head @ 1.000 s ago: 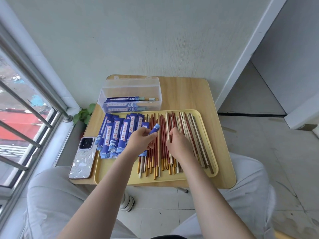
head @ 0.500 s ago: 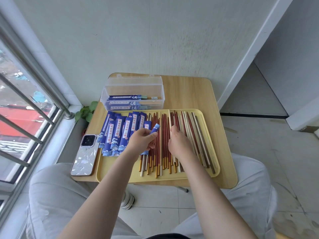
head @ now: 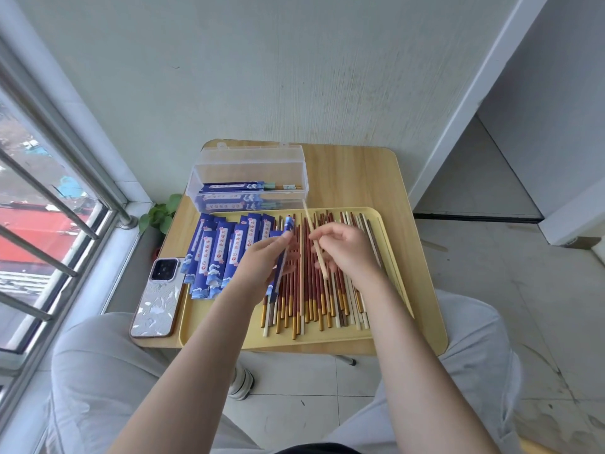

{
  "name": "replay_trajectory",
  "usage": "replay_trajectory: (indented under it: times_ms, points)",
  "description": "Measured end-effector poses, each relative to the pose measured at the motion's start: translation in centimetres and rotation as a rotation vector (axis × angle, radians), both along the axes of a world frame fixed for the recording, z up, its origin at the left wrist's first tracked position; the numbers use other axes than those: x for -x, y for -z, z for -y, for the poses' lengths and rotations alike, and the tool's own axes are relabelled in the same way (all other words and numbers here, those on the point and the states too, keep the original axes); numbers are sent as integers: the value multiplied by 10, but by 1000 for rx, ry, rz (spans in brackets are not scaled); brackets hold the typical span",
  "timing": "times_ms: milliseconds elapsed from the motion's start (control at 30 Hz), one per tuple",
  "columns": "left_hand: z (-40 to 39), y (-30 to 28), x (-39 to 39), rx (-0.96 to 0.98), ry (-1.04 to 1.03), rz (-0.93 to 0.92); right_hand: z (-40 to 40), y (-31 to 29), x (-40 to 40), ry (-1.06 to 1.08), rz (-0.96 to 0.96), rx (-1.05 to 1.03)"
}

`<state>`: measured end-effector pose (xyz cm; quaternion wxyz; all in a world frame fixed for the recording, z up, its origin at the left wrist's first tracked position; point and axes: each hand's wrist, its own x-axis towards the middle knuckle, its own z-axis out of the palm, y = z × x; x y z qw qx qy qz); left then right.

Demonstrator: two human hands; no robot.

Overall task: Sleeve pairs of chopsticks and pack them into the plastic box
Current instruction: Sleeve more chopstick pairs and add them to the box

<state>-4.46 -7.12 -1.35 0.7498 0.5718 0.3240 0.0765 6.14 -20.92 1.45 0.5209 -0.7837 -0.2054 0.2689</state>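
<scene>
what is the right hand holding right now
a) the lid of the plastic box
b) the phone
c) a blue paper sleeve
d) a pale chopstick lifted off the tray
d: the right hand pinches a pale chopstick raised at a slant above the tray, while the left hand holds the blue sleeve.

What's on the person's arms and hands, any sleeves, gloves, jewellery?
Nothing visible. The left hand and right hand are bare, with no gloves, rings or watch showing. Both forearms are bare up to the bottom edge of the picture, so no sleeves are in view. Light grey trousers cover the knees beneath the arms.
</scene>
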Motion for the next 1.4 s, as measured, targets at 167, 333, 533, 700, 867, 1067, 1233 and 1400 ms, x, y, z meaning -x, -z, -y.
replay_trajectory:
  times_ms: [167, 333, 533, 700, 867, 1067, 1233, 1400]
  points:
    - [-5, -9, 0, 144, 14, 124, -2, -24, -2, -70, -71, -188]
    - [-5, -16, 2, 118, 27, 163, -10, -23, 0, 90, 56, -220]
    - [-5, -10, 8, 63, 136, 126, -17, -15, 3, 63, 34, -163]
    - [-2, -4, 9, 19, 163, -26, -14, -9, 5, 82, 25, -126]
    - [0, 4, 7, -385, 242, -255, -16, -9, 2, 100, 23, -113]
    - [4, 9, 6, -732, 250, -362, -21, -10, -1, 400, -9, -256]
    - [-1, 11, 9, -836, 272, -391, -22, -4, -9, 603, -9, -323]
    - [2, 10, 10, -866, 319, -358, -23, -4, -9, 647, -23, -338]
